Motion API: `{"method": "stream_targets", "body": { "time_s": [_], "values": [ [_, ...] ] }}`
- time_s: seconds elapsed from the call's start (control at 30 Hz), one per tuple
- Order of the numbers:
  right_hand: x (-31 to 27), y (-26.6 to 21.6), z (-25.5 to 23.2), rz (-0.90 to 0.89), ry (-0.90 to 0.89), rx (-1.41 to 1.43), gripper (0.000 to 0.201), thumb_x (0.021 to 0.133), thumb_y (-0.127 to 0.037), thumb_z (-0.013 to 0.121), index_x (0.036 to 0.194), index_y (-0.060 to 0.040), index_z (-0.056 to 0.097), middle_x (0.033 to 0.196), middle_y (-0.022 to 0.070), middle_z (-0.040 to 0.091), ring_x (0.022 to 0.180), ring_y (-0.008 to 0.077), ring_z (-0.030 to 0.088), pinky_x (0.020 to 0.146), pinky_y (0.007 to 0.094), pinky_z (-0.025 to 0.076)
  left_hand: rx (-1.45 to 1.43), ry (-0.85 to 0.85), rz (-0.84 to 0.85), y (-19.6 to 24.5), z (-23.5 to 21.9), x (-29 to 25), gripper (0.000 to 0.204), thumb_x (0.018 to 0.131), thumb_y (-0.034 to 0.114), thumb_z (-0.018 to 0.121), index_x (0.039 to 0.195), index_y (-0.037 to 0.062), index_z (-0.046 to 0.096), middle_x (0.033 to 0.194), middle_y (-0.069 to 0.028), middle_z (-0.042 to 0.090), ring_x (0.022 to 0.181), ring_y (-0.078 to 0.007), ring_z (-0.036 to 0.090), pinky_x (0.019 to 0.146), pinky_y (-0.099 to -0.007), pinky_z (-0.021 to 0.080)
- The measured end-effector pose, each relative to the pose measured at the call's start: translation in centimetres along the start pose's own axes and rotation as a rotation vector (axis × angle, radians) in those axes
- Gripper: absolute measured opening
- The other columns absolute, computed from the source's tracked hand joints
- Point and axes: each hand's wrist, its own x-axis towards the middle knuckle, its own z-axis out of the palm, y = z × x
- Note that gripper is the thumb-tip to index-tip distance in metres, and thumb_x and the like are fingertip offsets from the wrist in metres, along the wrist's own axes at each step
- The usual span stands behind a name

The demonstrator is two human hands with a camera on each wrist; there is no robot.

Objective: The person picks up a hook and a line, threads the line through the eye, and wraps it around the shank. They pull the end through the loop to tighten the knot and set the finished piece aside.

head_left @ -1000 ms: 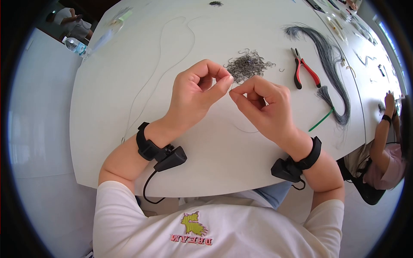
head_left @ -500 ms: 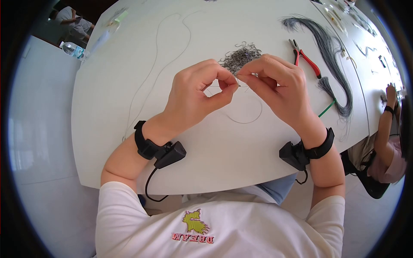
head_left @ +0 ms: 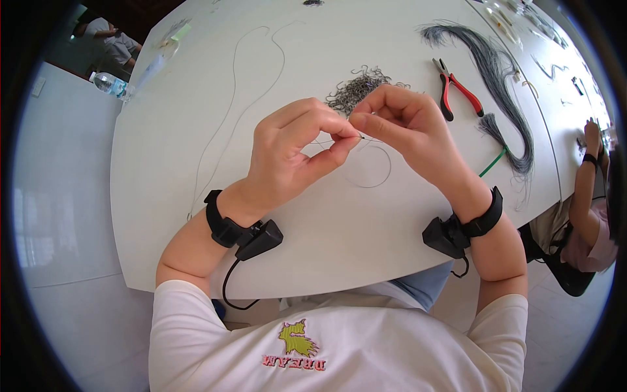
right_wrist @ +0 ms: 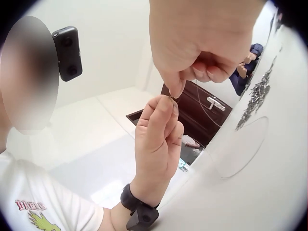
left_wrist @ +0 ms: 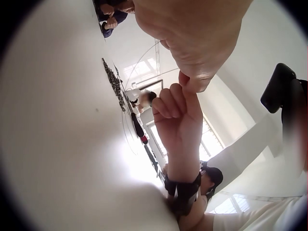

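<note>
Two bare hands met over a white worktop (head_left: 313, 245), where we saw a thin line worked at the fingertips. The left hand (head_left: 281, 142) pinched the line (head_left: 390, 168) between thumb and forefinger, a tiny dark piece (head_left: 362, 137) showing at the tips. The right hand (head_left: 411, 124) curled in just beside it, its thumb and forefinger also pinching at the line, though we could not make out the exact spot of its hold. In both wrist views, we found the fingertips of the two hands together. Part of the line hung in a round loop below the hands, toward the wearer.

Just beyond the fingers, we noted a heap of small curved metal pieces (head_left: 356, 90), partly hidden by the right hand. To the right lay pliers (head_left: 445, 98) with red and black handles, their handles toward the wearer, and past them a bent hank of grey strands (head_left: 506, 85) with a green tie (head_left: 493, 161). On the left, we saw a long pale strand (head_left: 283, 62) spread across the surface in a narrow, open curve.

Each wrist bore a black camera, one on the left (head_left: 260, 240) and one on the right (head_left: 447, 236). At far right, we caught another person (head_left: 591, 228) seated at the worktop; at far left stood a clear bottle (head_left: 110, 85).
</note>
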Motion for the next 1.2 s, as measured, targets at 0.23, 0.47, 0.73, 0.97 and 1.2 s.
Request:
{"method": "stream_targets", "body": {
  "time_s": [0.23,0.47,0.73,0.97,1.2],
  "values": [
    [-0.3,0.0,0.5,0.108,-0.015,0.068,0.016,0.088,-0.016,0.07,0.087,-0.0005,0.067,0.057,-0.009,0.039,0.054,0.0012,0.031,0.051,0.0224,0.025,0.039,0.088,0.001,-0.5,0.0,-0.2,0.015,0.083,-0.008,0.07,0.09,0.0036,0.064,0.086,-0.0029,0.064,0.074,-0.0093,0.06,0.059,-0.0193,0.046],
    [-1.4,-0.3,1.7,-0.185,0.028,-0.331,0.005,0.081,-0.009,0.071,0.082,-0.0058,0.068,0.056,-0.0032,0.045,0.048,0.0056,0.036,0.046,0.0248,0.029,0.103,0.15,-0.172,0.0,-0.4,-0.1,0.012,0.079,-0.004,0.073,0.084,0.0042,0.066,0.078,-0.0031,0.067,0.063,-0.0126,0.056,0.052,-0.0236,0.04],
    [-0.7,-1.9,0.3,-0.63,0.145,-0.731,0.012,0.073,0.0,0.072,0.08,-0.0087,0.068,0.065,0.0022,0.062,0.051,0.0155,0.056,0.047,0.0273,0.044,0.224,0.119,-0.032,-0.5,-0.4,0.5,0.013,0.076,-0.001,0.076,0.081,0.006,0.067,0.075,-0.0049,0.066,0.066,-0.0194,0.06,0.055,-0.028,0.047],
    [-0.6,-2.0,-0.2,-0.478,0.153,-0.614,0.006,0.08,-0.003,0.073,0.083,-0.0055,0.068,0.066,0.0031,0.061,0.052,0.0128,0.052,0.049,0.0255,0.041,0.29,-0.028,0.077,-0.5,-0.6,0.6,0.017,0.077,-0.006,0.075,0.085,0.0065,0.068,0.08,-0.0028,0.069,0.072,-0.0153,0.062,0.06,-0.0248,0.047],
    [0.1,0.7,-0.5,-0.074,0.049,-0.156,0.01,0.088,-0.012,0.069,0.087,-0.0015,0.068,0.056,-0.0044,0.043,0.053,0.0037,0.034,0.049,0.0236,0.027,0.15,0.003,0.043,-0.4,-0.6,0.5,0.015,0.079,-0.005,0.075,0.087,0.0069,0.07,0.082,0.0001,0.069,0.069,-0.0094,0.057,0.054,-0.021,0.039]
  ]
}}
